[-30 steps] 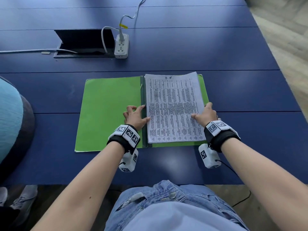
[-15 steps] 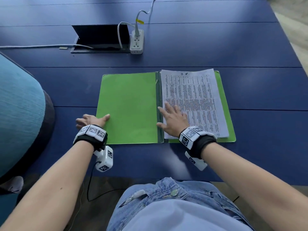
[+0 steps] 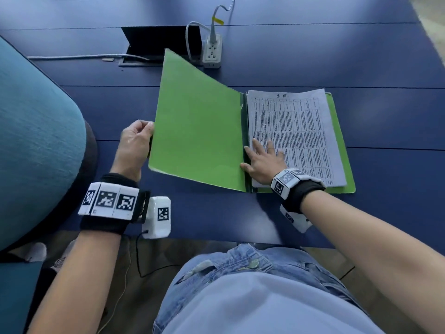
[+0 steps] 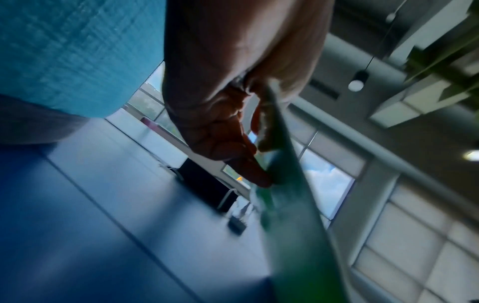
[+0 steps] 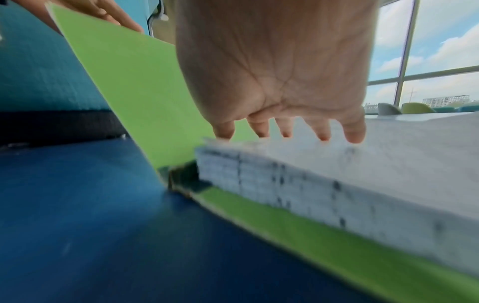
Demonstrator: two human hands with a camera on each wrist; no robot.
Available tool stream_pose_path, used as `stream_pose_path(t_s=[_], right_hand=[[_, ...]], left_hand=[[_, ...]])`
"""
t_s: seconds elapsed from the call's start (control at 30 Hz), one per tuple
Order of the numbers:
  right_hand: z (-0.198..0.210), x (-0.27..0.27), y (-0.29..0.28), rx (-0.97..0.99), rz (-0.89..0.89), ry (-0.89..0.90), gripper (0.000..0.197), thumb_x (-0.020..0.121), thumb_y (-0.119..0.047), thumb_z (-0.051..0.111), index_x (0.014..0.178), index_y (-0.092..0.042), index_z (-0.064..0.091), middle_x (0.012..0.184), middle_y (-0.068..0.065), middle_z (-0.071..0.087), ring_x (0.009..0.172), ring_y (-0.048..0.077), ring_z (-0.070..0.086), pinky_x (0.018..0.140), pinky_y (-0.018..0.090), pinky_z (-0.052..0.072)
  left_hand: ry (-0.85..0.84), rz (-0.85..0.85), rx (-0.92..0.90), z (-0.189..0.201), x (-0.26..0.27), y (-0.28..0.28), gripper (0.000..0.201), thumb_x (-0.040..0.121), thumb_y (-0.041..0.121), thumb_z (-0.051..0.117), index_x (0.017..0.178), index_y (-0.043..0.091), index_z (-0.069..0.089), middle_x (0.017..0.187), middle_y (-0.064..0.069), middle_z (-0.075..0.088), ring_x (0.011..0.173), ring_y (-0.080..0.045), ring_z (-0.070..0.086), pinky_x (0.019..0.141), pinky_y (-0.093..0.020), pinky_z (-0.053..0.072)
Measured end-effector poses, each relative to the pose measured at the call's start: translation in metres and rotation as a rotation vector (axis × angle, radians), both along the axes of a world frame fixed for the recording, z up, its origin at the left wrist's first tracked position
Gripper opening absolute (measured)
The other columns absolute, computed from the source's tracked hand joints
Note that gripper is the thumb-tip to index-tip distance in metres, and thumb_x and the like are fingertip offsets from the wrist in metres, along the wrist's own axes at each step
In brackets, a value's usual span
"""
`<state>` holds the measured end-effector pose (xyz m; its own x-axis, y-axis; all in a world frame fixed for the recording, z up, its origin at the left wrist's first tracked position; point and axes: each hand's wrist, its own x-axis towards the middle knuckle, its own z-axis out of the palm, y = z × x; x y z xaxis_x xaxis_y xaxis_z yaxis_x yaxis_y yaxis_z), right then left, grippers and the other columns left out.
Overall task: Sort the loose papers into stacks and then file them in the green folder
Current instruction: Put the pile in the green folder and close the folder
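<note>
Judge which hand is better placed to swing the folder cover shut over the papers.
Left. The left hand already grips the raised cover at its free edge. The right hand lies flat on the papers, holding them down near the spine.

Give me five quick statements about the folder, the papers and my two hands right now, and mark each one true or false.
1. The left hand grips the green folder by its raised cover edge. True.
2. The right hand is lifting the papers off the folder. False: it lies flat on them, fingers spread.
3. The folder is fully shut. False: its cover is only partly raised.
4. The top sheet shows a printed table. True.
5. The power strip rests on the papers. False: it sits apart on the table.
</note>
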<state>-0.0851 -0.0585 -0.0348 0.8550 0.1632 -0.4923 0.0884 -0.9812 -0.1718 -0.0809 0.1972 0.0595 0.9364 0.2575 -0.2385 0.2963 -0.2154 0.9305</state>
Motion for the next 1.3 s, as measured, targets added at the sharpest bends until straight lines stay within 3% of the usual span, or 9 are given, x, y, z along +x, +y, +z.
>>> stream_pose_path(t_s=[0.33,0.43,0.53,0.63,0.73,0.93,1.03,1.13,1.3], right_hand=[[0.106,0.017,-0.052,0.532,-0.157,-0.427,0.046,0.096,-0.044,0.036,0.127,-0.015,0.055,0.15,0.008,0.033,0.138,0.022,0.03,0.112,0.041,0.028],[0.121,0.015,-0.078,0.835,-0.358,-0.483,0.049,0.099,-0.04,0.031,0.077,-0.016,0.067,0.089,0.003,0.069,0.085,-0.001,0.06,0.082,0.022,0.044],[0.118,0.015,-0.109,1.032,-0.677,-0.42,0.047,0.096,-0.038,0.042,0.053,-0.023,0.033,0.046,-0.006,0.034,0.042,0.0,0.029,0.049,0.023,0.024],[0.092,0.012,-0.142,0.834,-0.654,-0.346,0.011,0.083,-0.016,0.06,0.074,-0.01,0.061,0.071,0.012,0.062,0.071,0.013,0.051,0.064,0.028,0.041],[0.064,0.011,-0.17,0.583,-0.706,-0.269,0.018,0.08,-0.015,0.061,0.071,-0.005,0.05,0.071,0.009,0.044,0.073,0.019,0.042,0.062,0.027,0.033],[0.02,0.01,-0.188,0.334,-0.849,-0.104,0.025,0.081,-0.021,0.062,0.068,-0.01,0.043,0.094,0.017,0.052,0.089,0.026,0.051,0.073,0.029,0.038],[0.008,0.011,-0.179,0.3,-0.987,-0.076,0.034,0.082,-0.016,0.059,0.113,-0.004,0.048,0.133,0.018,0.036,0.119,0.038,0.044,0.097,0.036,0.037],[0.007,0.015,-0.175,0.345,-1.084,-0.064,0.053,0.085,-0.009,0.052,0.129,0.004,0.028,0.139,0.023,0.03,0.126,0.039,0.038,0.101,0.037,0.035],[0.007,0.021,-0.169,0.329,-1.086,0.021,0.036,0.091,-0.012,0.043,0.121,0.007,0.045,0.134,0.023,0.045,0.127,0.035,0.039,0.099,0.035,0.035]], left_hand=[[-0.047,-0.386,-0.131,0.018,0.008,-0.138,0.023,0.1,0.02,0.036,0.089,0.019,0.057,0.077,0.009,0.063,0.065,-0.003,0.057,0.061,-0.021,0.042],[0.006,-0.463,-0.056,-0.003,0.023,-0.175,0.021,0.099,0.016,0.038,0.109,0.011,0.056,0.09,-0.001,0.058,0.07,-0.003,0.051,0.047,-0.003,0.039],[0.091,-0.448,0.059,-0.032,0.035,-0.198,0.03,0.097,0.016,0.042,0.122,0.001,0.051,0.101,-0.006,0.058,0.081,-0.014,0.055,0.051,-0.007,0.042],[0.184,-0.391,0.169,-0.058,0.044,-0.208,0.036,0.093,0.016,0.047,0.125,0.0,0.048,0.116,-0.011,0.06,0.106,-0.026,0.057,0.085,-0.03,0.049],[0.302,-0.307,0.371,-0.073,0.047,-0.209,0.052,0.089,0.021,0.054,0.134,0.002,0.036,0.135,-0.012,0.042,0.128,-0.029,0.041,0.108,-0.035,0.035],[0.434,-0.194,0.561,-0.084,0.036,-0.215,0.061,0.083,0.028,0.061,0.129,-0.001,0.031,0.14,-0.018,0.023,0.131,-0.032,0.024,0.105,-0.037,0.029],[0.429,-0.19,0.574,-0.089,0.035,-0.22,0.067,0.081,0.032,0.065,0.128,-0.001,0.031,0.139,-0.019,0.025,0.13,-0.033,0.026,0.105,-0.038,0.031],[0.462,-0.147,0.55,-0.09,0.04,-0.223,0.074,0.079,0.033,0.068,0.131,-0.003,0.027,0.14,-0.02,0.026,0.132,-0.033,0.027,0.107,-0.038,0.029],[0.494,-0.105,0.521,-0.088,0.048,-0.215,0.08,0.078,0.033,0.07,0.132,-0.005,0.025,0.141,-0.021,0.028,0.132,-0.033,0.029,0.108,-0.036,0.028]])
